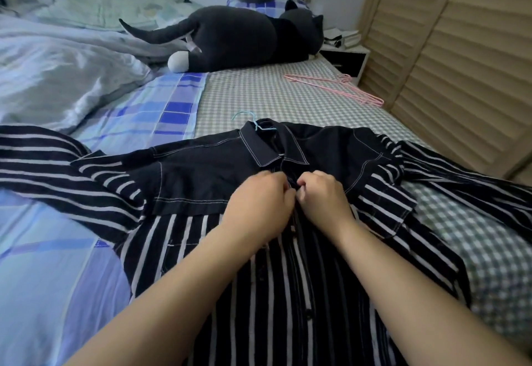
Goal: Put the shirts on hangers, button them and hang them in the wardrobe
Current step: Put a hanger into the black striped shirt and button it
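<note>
On the near half of the bed (259,98), the striped shirt (288,293) lies face up and spread flat, its dark yoke and collar toward the far side, with the hook of a blue hanger (253,124) poking out past the collar. The left hand (259,201) and right hand (322,193) meet at the placket just below the collar, each grip curled and pinching a front edge; the button itself is hidden behind the knuckles, so it probably sits between the fingertips.

The likely slip is a button pushed into the wrong hole, since dark fabric hides the holes and the fronts could end up uneven. Tugging the placket may also drag a shoulder off the hanger inside. Spare pink hangers (336,89) lie far right, near the louvred wardrobe door (460,63), well apart from the shirt.
</note>
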A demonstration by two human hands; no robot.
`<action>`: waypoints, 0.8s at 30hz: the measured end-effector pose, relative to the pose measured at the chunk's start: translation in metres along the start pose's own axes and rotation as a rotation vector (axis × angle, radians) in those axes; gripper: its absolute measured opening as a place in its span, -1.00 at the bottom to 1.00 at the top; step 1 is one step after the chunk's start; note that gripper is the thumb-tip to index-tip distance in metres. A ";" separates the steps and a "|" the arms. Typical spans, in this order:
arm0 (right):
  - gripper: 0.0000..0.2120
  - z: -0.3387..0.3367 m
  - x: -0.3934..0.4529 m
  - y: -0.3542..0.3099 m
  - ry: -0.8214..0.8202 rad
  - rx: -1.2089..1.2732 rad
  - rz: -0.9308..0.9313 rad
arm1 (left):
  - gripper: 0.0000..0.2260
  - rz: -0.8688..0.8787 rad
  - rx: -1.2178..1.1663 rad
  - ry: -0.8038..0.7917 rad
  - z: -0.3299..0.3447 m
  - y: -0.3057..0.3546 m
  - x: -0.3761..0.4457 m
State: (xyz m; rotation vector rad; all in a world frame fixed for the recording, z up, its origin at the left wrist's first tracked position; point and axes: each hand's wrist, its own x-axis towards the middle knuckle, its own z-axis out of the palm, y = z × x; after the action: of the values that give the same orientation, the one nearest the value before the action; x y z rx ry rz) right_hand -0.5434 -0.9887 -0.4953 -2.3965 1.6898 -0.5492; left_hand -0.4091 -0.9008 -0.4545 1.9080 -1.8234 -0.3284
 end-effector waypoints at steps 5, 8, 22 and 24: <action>-0.72 0.008 -0.001 0.000 -0.001 -0.073 -0.058 | -0.82 -0.163 -0.060 0.020 0.039 -0.024 0.026; -0.74 0.009 0.006 -0.008 -0.046 -0.154 -0.010 | -0.86 -0.289 -0.071 -0.006 0.044 -0.031 0.039; -0.83 -0.025 0.028 -0.008 -0.433 0.730 0.459 | -0.96 -0.321 0.060 -0.214 0.028 -0.007 0.063; -0.93 -0.027 0.034 -0.012 -0.484 0.926 0.452 | -0.89 -0.352 -0.131 -0.118 0.029 -0.013 0.058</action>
State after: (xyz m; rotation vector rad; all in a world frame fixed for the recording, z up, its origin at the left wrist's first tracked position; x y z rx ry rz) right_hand -0.5334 -1.0146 -0.4594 -1.3080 1.2783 -0.4709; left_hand -0.4068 -0.9627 -0.4766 2.1497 -1.4869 -0.6740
